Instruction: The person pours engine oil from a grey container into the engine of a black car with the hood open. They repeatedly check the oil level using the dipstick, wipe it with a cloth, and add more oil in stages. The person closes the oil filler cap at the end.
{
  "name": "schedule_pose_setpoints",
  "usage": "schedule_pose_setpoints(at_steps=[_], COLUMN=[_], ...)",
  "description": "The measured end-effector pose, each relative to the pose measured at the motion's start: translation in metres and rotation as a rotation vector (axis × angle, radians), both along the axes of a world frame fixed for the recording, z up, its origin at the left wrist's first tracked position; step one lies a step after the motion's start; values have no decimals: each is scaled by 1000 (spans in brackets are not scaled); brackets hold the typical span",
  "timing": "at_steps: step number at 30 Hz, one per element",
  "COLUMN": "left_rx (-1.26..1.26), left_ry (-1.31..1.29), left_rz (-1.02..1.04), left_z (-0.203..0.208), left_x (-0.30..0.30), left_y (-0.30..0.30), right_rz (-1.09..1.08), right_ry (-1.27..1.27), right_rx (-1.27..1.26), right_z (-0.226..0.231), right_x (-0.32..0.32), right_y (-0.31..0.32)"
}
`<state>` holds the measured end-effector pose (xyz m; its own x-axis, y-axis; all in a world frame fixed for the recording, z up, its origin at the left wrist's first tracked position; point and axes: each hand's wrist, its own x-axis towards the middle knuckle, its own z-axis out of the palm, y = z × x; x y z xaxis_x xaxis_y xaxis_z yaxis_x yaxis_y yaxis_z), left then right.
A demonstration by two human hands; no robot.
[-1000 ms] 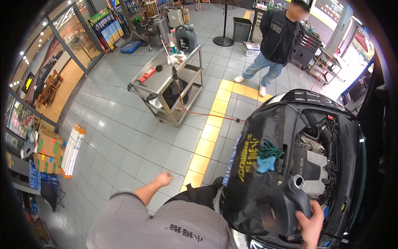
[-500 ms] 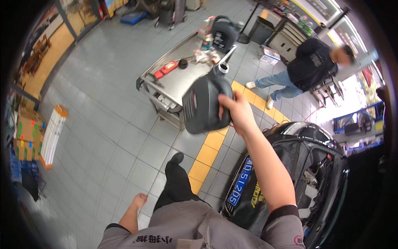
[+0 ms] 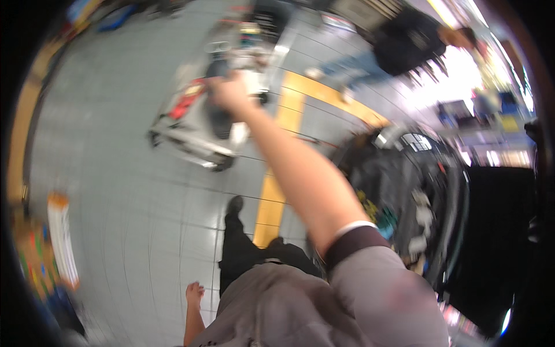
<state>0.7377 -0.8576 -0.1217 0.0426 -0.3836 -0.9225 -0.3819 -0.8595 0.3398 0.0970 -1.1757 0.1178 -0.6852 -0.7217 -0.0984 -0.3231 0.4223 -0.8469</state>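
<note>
My right hand, arm stretched forward, is closed on the handle of a dark grey plastic oil jug. The jug is over the metal tool trolley; blur hides whether its base touches the top. Its neck points away from me. Beside the jug lies a red tool on the trolley. My left hand hangs low by my side, fingers loosely apart, with nothing visible in it. At the trolley's far end stands another dark jug, next to a small bottle.
A car with its engine bay uncovered stands close on my right. A person in dark top and jeans is beyond the trolley, to the right. Yellow floor lines run between trolley and car. Cardboard boxes and a long white carton are at left.
My right hand has carried the jug forward and left, from in front of the trolley to over it. My view has shifted and blurred. The left hand still hangs at my side.
</note>
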Motion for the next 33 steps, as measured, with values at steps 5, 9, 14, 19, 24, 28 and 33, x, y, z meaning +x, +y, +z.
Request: schedule_pose_setpoints(at_steps=[5,9,14,19,24,28,33], left_rx=[-45,-16,-133,-190,-500,-599,-1325], left_ry=[75,-88,82,192,446,643,741], left_rz=[-475,-834,-1161,-1361,-1777,-1947,-1971], left_z=[-3,-17,-30,-21,9,34,61], left_x=[-13,-73,-207,-386,-558,-685,-793], left_y=[-59,-136,-183,-95,132,337,499], right_rz=[43,163,-232,-1229,-1852,-1739,-1355], right_ry=[58,90,-252,-282,-552,-720,-786], right_rx=[-145,-85,414,328,-42,129,354], right_z=[1,-10,-55,-97,-153,-153,-106], right_x=[-5,15,89,232,377,448,455], right_y=[75,261,613,922,1100,1138,1153])
